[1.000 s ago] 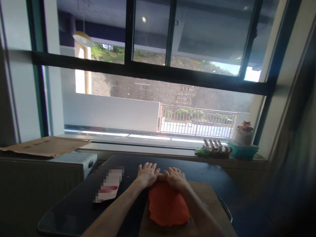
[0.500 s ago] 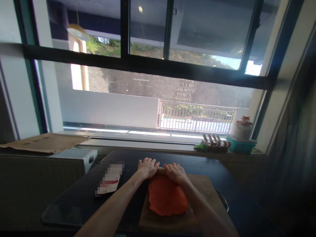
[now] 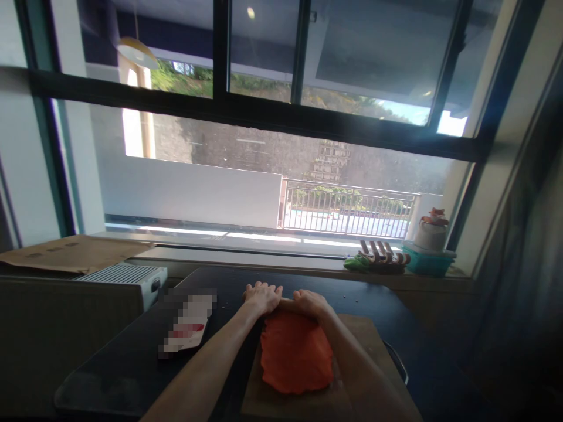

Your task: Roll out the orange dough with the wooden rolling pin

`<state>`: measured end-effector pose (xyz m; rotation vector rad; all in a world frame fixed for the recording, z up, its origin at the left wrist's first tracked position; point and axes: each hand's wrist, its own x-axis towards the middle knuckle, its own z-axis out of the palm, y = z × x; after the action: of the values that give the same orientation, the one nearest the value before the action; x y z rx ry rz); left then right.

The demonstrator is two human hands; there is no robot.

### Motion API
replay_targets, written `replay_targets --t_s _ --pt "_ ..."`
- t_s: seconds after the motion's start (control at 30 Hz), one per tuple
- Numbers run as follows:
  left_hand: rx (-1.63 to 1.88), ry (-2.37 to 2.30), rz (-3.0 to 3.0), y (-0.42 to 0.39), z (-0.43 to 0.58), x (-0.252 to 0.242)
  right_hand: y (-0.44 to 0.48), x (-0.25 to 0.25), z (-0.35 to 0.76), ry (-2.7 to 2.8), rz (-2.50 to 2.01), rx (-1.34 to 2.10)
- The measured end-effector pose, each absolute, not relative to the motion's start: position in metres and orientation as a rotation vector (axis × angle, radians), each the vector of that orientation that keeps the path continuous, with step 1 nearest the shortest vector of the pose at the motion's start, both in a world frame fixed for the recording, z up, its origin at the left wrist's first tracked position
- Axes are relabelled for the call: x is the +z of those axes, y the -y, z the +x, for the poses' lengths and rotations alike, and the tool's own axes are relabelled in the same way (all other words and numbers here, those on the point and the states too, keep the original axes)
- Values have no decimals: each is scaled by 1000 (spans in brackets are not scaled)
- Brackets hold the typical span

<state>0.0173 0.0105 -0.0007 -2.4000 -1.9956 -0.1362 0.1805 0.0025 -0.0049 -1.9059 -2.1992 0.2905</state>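
Note:
A wooden rolling pin (image 3: 287, 304) lies crosswise at the far edge of a flat sheet of orange dough (image 3: 297, 356). My left hand (image 3: 263, 297) is closed over the pin's left end, fingers bent over its top. Around the right part of the pin, my right hand (image 3: 311, 302) is closed too, with its fingers curled. Only a short stretch of the pin shows between the hands. The dough rests on a wooden board (image 3: 366, 332), partly covered by my right forearm.
The board sits on a dark table (image 3: 246, 279). Left of my arm is a phone-like slab (image 3: 187, 328), its surface blurred out. A metal handle (image 3: 398, 362) shows at the board's right. On the windowsill stand a brown rack (image 3: 382, 255) and a teal box (image 3: 428, 262).
My right hand's fingers are curled more tightly around the pin. The dough's near edge appears slightly lower in view, and the view itself has shifted a little.

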Motion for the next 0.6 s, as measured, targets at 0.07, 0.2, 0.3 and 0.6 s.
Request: replay_targets --t_s 0.07,0.2,0.3,0.6 --pt "-160 1969 -2408 -2 14 -3 15 -6 178 2207 -1913 243" --pt "-211 1886 -2466 26 -1 -11 55 -19 171 2188 -1852 115" --pt "-212 1832 -2518 44 -14 -16 69 -29 169 2165 -1769 65" --pt "-221 1851 -2535 32 2 -8 12 -8 175 2120 -1998 281"
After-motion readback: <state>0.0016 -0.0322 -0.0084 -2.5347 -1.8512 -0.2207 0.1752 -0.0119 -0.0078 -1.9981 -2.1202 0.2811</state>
